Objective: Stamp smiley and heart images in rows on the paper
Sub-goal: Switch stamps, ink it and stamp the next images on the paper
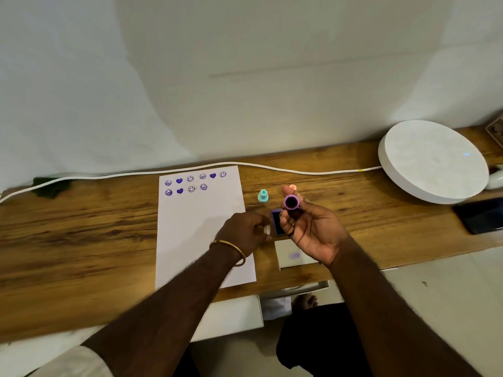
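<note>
A white sheet of paper [190,229] lies on the wooden desk [81,235], with two rows of purple smileys and hearts [190,183] at its top. My right hand [313,229] holds a purple stamp [291,202] raised above the desk, its inked face turned toward me. Just below it sits a purple ink pad [277,221], partly hidden by that hand. My left hand [245,229] hovers at the paper's right edge and grips a small whitish object [267,229], blurred. A teal stamp [263,196] stands upright right of the paper. A pink stamp [293,187] peeks out behind my thumb.
A white lid or card [291,254] lies under my right wrist. A large white round device [432,161] sits at the back right, with its white cable [136,174] running along the desk's rear edge. A dark phone [481,217] lies at the far right.
</note>
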Tool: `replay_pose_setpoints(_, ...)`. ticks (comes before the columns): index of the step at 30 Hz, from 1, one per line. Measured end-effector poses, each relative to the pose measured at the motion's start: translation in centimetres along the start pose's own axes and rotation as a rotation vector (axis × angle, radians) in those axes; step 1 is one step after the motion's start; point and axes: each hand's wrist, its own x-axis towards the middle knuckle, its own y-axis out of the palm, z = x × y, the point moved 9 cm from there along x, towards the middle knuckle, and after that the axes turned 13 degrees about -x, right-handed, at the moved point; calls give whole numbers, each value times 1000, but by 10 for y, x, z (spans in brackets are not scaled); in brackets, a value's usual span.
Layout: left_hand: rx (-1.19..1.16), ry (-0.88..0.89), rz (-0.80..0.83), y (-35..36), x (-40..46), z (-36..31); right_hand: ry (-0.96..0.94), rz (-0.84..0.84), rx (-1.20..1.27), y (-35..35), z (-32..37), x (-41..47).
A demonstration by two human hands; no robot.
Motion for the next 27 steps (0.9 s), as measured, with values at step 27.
replay_pose_setpoints(27, 149, 67, 62, 14, 20, -6, -131, -568, -963, -63, 26, 6)
